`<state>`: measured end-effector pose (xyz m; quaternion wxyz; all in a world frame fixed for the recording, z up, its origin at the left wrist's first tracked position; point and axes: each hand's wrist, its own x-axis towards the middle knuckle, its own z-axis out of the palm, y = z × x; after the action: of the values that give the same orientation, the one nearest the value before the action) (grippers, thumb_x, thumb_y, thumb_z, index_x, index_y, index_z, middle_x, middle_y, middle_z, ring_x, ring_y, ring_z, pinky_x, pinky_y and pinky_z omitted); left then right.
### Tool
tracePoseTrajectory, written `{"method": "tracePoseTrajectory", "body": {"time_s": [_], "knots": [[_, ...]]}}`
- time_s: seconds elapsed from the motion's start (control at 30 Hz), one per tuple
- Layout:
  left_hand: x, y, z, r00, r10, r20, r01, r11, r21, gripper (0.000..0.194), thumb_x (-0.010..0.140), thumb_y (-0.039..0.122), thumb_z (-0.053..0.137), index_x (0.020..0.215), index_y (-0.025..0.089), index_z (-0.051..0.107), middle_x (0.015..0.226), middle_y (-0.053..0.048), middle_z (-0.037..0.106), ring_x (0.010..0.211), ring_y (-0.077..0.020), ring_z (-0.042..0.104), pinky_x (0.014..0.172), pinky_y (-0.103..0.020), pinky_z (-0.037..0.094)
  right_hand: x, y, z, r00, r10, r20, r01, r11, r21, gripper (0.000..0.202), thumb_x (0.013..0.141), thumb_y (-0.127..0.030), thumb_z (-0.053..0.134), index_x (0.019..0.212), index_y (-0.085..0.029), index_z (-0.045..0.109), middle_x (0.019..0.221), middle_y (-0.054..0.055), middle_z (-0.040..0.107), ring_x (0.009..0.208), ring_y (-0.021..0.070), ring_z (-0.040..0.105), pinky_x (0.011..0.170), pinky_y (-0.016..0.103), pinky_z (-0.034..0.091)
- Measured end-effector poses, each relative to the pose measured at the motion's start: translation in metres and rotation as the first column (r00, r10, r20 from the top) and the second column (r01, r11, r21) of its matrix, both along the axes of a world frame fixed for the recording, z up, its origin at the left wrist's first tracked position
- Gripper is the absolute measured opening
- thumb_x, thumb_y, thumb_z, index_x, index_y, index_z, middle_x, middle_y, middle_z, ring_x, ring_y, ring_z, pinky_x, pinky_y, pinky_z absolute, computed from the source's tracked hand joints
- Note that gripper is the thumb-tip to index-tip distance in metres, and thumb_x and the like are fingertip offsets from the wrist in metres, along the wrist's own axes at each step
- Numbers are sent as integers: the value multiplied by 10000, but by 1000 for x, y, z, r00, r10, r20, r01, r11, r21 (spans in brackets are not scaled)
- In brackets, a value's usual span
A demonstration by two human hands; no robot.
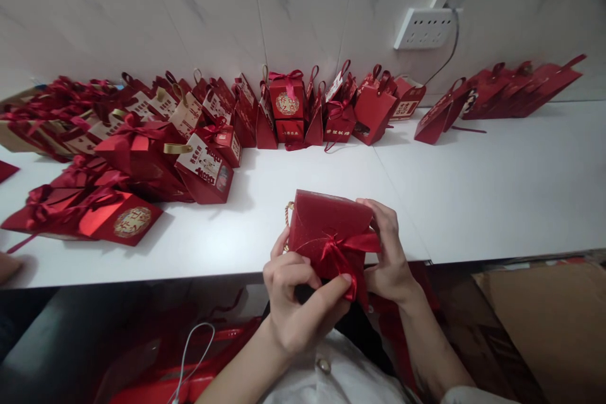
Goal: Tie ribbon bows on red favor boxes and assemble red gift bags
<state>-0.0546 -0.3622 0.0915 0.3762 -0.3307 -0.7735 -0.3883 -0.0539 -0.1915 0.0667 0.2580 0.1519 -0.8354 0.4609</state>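
A red gift box (326, 218) with a gold cord on its left side is held in front of me at the table's front edge. A shiny red ribbon bow (337, 252) lies on its front. My left hand (300, 297) grips the lower left of the box, its thumb pressed on a tail of the ribbon. Wrapped round the right side of the box is my right hand (391, 252), its fingers behind the upper corner. The box hides parts of both hands' fingers.
Many red gift boxes (288, 101) stand along the wall on the white table (454, 202). More with bows (127, 218) lie at left, near an open carton (14, 136). Another person's hand (8, 267) shows at the left edge. Cardboard (549, 309) sits at lower right.
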Motion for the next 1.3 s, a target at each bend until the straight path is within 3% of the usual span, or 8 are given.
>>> {"method": "tracePoseTrajectory", "body": {"time_s": [0.5, 0.63, 0.73, 0.87, 1.0, 1.1, 1.2, 1.3], "knots": [[0, -1, 4, 1000, -20, 14, 19, 996, 83, 133, 741, 115, 642, 820, 222, 636, 798, -2, 402, 818, -148, 452, 957, -475, 488, -2, 2, 3, 998, 36, -46, -36, 999, 3, 902, 709, -231, 729, 1455, -300, 226, 1332, 107, 353, 1235, 284, 396, 894, 403, 534], [-19, -10, 3, 953, -8, 302, -97, 939, 331, 85, 766, 112, 617, 750, 189, 587, 773, 2, 452, 768, -118, 516, 729, -271, 547, -1, 4, 2, 999, 37, -9, -37, 999, -31, 989, 605, -217, 807, 1435, -295, 275, 1313, 108, 370, 1221, 291, 422, 895, 389, 528], [-41, -22, -5, 713, -145, 686, -234, 874, 427, 171, 795, 260, 601, 671, 173, 521, 678, 22, 476, 627, -95, 534, 581, -206, 488, 0, 3, -1, 983, 101, 154, -49, 949, -311, 995, 529, -240, 848, 1386, -316, 349, 1337, 85, 384, 1188, 287, 477, 916, 401, 518], [-58, -30, -24, 449, -285, 847, -266, 862, 431, 259, 750, 378, 596, 634, 175, 485, 584, 44, 456, 560, -96, 491, 577, -221, 448, -3, 0, -5, 913, 265, 312, 65, 659, -749, 657, 645, -363, 774, 1236, -278, 500, 1190, 51, 593, 1090, 258, 581, 927, 420, 512], [-55, -20, -35, 422, -221, 879, -126, 946, 298, 287, 753, 424, 578, 634, 177, 490, 600, 35, 475, 600, -109, 468, 604, -231, 413, -10, 9, -2, 807, 497, 318, 308, 104, -946, 344, 688, -421, 729, 966, -243, 632, 931, -2, 717, 856, 201, 674, 739, 333, 588], [-49, -10, -38, 408, -216, 887, -4, 971, 238, 292, 773, 431, 553, 641, 184, 471, 627, 27, 495, 633, -124, 497, 646, -248, 415, -10, 17, 4, 729, 664, 163, 380, -194, -905, 310, 653, -373, 762, 889, -214, 639, 854, -13, 731, 792, 153, 670, 580, 204, 570], [-45, -1, -40, 395, -202, 896, 69, 979, 191, 299, 791, 446, 526, 650, 190, 463, 637, 25, 498, 641, -135, 510, 646, -255, 412, -7, 23, 9, 679, 734, 19, 387, -335, -859, 335, 625, -368, 782, 867, -191, 633, 830, 3, 725, 794, 132, 647, 466, 112, 500], [-42, 6, -39, 391, -199, 899, 123, 979, 163, 302, 805, 454, 506, 656, 196, 460, 645, 20, 516, 655, -145, 526, 662, -263, 419, -2, 27, 11, 681, 732, 5, 379, -347, -858, 354, 625, -399, 777, 873, -196, 625, 851, 6, 719, 823, 129, 632, 447, 95, 476]]}}
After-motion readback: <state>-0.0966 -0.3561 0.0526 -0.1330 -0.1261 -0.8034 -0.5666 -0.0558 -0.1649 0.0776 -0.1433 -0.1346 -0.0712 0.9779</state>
